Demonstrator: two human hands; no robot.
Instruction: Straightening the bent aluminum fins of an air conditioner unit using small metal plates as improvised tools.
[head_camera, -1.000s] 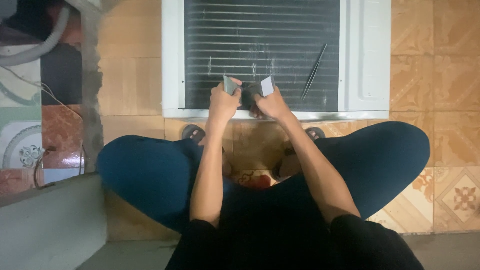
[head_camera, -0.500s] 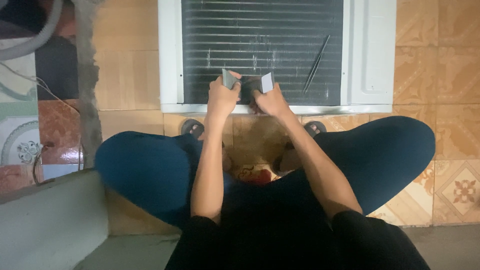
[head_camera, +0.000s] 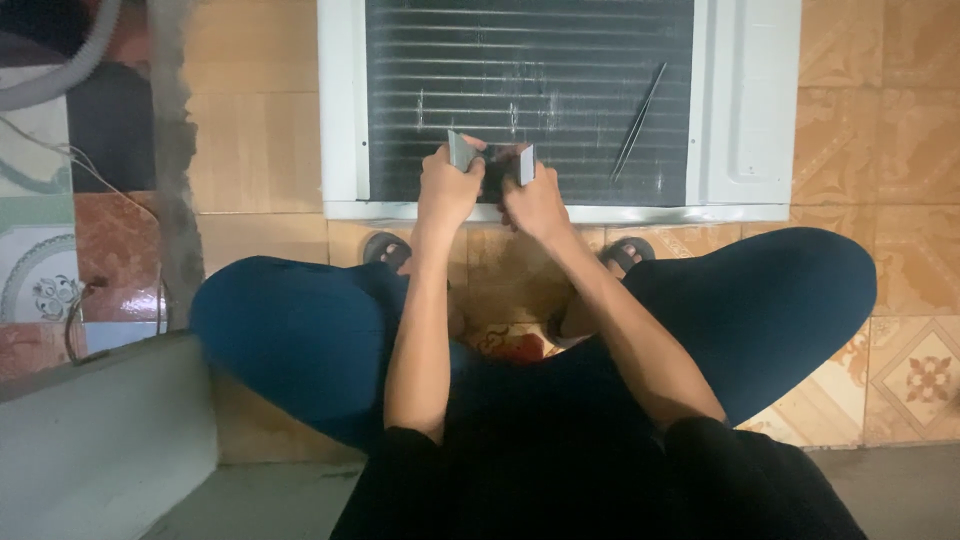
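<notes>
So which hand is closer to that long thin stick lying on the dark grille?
Right. The right hand sits just left of the thin stick, nearer its lower end. The left hand is farther left, beyond the right hand.

The person wears a black short-sleeved top; the sleeves (head_camera: 420, 450) end at the upper arms, leaving both forearms bare. The legs are covered by dark blue trousers (head_camera: 300, 330) of plain, smooth fabric. Each foot carries a dark open sandal (head_camera: 385, 248). The left hand (head_camera: 447, 190) and right hand (head_camera: 535, 200) are ungloved.
</notes>
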